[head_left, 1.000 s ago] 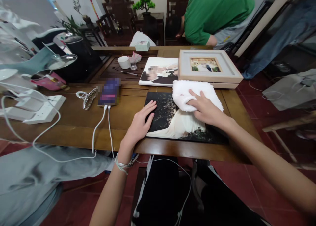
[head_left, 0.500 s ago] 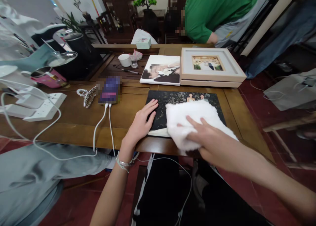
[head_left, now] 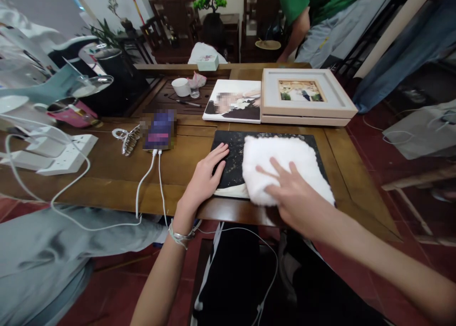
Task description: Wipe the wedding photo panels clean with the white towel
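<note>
A dark photo panel [head_left: 235,167] with a pale strip along its near edge lies on the wooden table. My left hand [head_left: 204,174] rests at the panel's left edge, fingers stretched out flat and holding nothing. Across the panel's right part is a thick, fluffy white cloth [head_left: 302,157], which hides most of the picture. My right hand [head_left: 292,186] presses down on this cloth from above with its fingers spread.
Behind the panel are a white photo board [head_left: 233,102] and a framed photo [head_left: 302,110]. To the left sit a phone [head_left: 159,131] with cables, a hair claw clip [head_left: 130,139] and a power strip [head_left: 73,155]. A person in a green top [head_left: 331,0] stands beyond the table.
My right hand and the cloth have shifted slightly, now covering the pictured couple; its fingers are spread wider. My left hand stays put. The person in green has straightened up somewhat.
</note>
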Motion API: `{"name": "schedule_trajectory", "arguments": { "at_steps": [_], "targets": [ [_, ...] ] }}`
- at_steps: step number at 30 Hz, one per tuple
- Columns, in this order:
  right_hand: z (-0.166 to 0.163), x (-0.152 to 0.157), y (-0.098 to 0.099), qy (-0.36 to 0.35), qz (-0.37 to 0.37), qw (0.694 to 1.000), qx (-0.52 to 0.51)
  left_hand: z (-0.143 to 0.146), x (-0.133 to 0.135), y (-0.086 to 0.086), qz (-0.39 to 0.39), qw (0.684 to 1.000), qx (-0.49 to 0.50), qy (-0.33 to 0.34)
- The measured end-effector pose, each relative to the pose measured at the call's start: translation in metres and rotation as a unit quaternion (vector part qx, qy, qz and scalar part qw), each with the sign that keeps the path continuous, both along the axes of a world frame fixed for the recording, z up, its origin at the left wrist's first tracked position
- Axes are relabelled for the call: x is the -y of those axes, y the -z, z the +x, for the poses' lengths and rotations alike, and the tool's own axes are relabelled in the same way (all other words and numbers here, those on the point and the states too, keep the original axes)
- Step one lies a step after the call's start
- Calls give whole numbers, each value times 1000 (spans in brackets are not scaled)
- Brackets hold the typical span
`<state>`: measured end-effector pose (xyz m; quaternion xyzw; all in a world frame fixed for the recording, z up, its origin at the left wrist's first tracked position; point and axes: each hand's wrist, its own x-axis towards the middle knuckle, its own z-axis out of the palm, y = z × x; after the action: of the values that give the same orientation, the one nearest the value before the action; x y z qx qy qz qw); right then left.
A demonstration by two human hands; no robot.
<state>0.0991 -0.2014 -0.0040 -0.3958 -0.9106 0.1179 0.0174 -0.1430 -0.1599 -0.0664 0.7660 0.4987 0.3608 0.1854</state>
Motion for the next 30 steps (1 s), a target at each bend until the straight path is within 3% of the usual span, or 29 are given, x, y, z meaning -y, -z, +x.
{"name": "schedule_trajectory", "arguments": {
  "at_steps": [3,6,15,18,20,23,27,30],
  "targets": [
    [0,35,-10,-60,-68,996,-8,0,0,0,0,1000,-3,1],
    [2,37,-16,-76,-101,992,-11,0,0,-1,-2,1000,-6,2],
    [-4,-73,3,19,26,999,-8,0,0,-1,-3,1000,4,8],
    [-3,-86,9,26,59,998,2,0,0,-1,-1,1000,5,6],
    [-5,-74,9,25,66,997,14,0,0,0,1,1000,5,6],
    [-13,-30,4,17,42,998,32,0,0,0,2,1000,-2,5],
    [-25,27,-6,-56,-28,997,44,-1,0,1,3,1000,-10,4],
    [-26,34,-9,-98,-48,993,33,-2,-1,1,6,1000,-11,14]
  ]
}}
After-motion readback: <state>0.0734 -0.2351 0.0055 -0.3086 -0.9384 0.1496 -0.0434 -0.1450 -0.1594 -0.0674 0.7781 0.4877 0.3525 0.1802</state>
